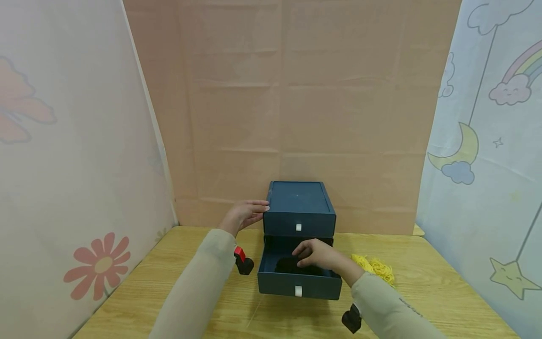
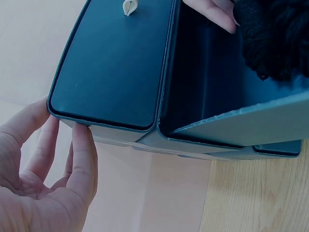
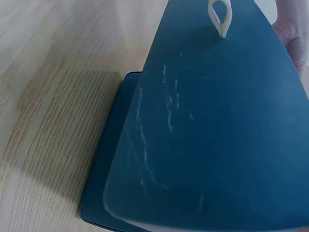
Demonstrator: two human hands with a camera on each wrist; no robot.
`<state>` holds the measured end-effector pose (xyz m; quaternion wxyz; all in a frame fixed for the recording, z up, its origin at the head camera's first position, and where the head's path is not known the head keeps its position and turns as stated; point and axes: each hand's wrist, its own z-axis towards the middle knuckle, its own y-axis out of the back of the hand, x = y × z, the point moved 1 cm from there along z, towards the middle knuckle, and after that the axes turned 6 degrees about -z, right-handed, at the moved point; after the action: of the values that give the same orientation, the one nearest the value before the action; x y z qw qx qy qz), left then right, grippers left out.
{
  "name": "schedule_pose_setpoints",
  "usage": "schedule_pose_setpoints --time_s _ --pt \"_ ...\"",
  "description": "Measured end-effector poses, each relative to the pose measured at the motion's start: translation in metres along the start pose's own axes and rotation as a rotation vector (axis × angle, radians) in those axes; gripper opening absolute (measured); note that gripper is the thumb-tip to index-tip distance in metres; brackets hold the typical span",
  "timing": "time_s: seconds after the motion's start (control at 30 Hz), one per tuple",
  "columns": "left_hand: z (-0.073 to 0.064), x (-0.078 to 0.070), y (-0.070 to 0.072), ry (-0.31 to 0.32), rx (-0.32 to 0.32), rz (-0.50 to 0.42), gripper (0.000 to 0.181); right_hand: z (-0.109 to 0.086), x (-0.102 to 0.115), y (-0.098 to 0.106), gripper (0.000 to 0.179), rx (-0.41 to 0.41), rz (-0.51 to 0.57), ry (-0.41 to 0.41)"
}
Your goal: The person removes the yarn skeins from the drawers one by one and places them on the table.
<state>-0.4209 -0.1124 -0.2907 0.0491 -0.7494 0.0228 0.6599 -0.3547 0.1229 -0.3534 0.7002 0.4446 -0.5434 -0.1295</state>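
Note:
A dark blue drawer box (image 1: 300, 197) has its lower visible drawer (image 1: 275, 283) pulled out, with a white loop tab on the front. Bundled black yarn (image 2: 275, 38) lies inside that drawer. My left hand (image 1: 247, 214) touches the left side of the upper unit, fingertips against its edge; the left wrist view shows fingers extended under the corner. Over the open drawer, my right hand (image 1: 315, 254) reaches down at the black yarn, fingers loosely bent and thumb apart. The right wrist view is mostly filled by the drawer front (image 3: 207, 121), which hides the right hand's fingers.
A bundle of yellow yarn (image 1: 377, 268) lies on the wooden table (image 1: 224, 306) right of the drawers, partly behind the right forearm. A closed upper drawer (image 1: 279, 225) sits above the open one. A brown paper backdrop (image 1: 292, 117) stands behind, with printed sheets on both sides.

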Motion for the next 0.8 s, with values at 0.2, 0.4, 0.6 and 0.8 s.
schedule_pose_setpoints --time_s 0.2,0.4,0.6,0.8 --pt "-0.0002 0.0003 0.0003 -0.003 0.002 0.007 0.026 0.0027 -0.0004 -0.0013 0.023 0.015 -0.035 -0.002" --pt "-0.0006 -0.0003 0.0004 0.005 -0.002 0.007 0.025 0.0031 0.0008 -0.0019 0.023 0.021 -0.025 -0.012" --pt "0.0001 -0.0003 -0.0002 0.007 -0.004 0.008 0.025 0.0015 0.0029 -0.0001 0.023 -0.007 0.007 -0.016" --pt "0.0007 0.0001 -0.0002 0.003 0.003 0.006 0.025 -0.0010 0.0044 0.0076 0.024 -0.063 0.051 -0.006"
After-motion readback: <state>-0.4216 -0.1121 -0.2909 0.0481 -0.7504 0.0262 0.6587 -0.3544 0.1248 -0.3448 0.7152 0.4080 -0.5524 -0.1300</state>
